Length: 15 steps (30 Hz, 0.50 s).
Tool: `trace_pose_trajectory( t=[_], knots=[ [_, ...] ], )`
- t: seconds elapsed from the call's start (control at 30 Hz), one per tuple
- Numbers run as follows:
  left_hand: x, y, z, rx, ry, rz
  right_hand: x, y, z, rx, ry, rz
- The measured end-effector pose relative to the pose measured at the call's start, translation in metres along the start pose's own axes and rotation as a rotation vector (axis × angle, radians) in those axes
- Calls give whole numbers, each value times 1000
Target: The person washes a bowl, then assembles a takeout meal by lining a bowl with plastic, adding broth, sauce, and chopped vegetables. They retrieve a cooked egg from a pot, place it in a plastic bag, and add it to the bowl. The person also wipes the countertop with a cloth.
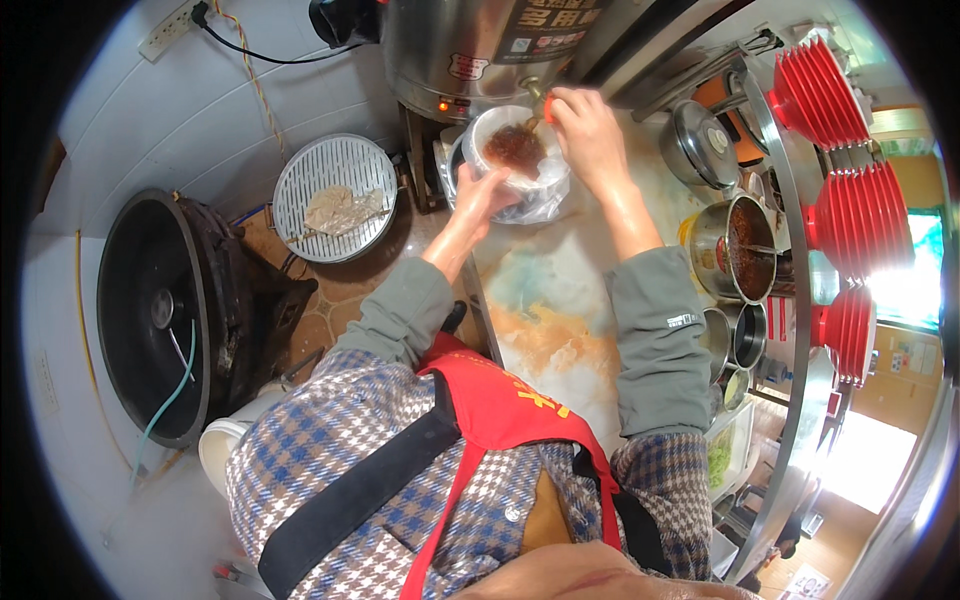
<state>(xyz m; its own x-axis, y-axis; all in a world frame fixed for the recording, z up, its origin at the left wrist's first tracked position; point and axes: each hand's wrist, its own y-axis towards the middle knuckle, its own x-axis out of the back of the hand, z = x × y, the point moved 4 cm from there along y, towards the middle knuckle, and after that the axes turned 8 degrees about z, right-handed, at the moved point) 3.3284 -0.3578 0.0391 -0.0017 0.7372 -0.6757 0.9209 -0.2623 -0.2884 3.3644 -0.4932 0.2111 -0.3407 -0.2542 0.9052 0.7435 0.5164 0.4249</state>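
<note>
My left hand (pixel 481 196) grips the near left rim of a white bowl (pixel 492 126), thumb over the edge. Reddish-brown sauce or seasoning (pixel 516 151) lies in the bowl. My right hand (pixel 588 132) is closed on the red handle (pixel 549 108) of a tap (pixel 533 88), which juts from a large steel boiler (pixel 425 60). The bowl is under or close to this tap; whether liquid is running cannot be made out. Clear plastic wrap (pixel 545 207) shows beneath the bowl.
A marbled counter (pixel 550 300) lies below my arms. On the right are a lidded pot (pixel 700 145), a sauce pot with a ladle (pixel 715 250) and a shelf with stacked red bowls (pixel 850 220). A slatted strainer (pixel 300 200) and a black basin (pixel 130 320) stand on the left.
</note>
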Motion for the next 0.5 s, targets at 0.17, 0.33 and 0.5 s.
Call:
trace_pose_trajectory(
  t=[0.17,0.33,0.5],
  knots=[
    [1,1,-1,4,-2,6,-1,4,0,-12,-4,15],
    [3,0,0,6,13,11,5,6,-2,27,-28,-27],
    [3,1,0,31,47,18,10,9,-5,34,-40,40]
  ],
)
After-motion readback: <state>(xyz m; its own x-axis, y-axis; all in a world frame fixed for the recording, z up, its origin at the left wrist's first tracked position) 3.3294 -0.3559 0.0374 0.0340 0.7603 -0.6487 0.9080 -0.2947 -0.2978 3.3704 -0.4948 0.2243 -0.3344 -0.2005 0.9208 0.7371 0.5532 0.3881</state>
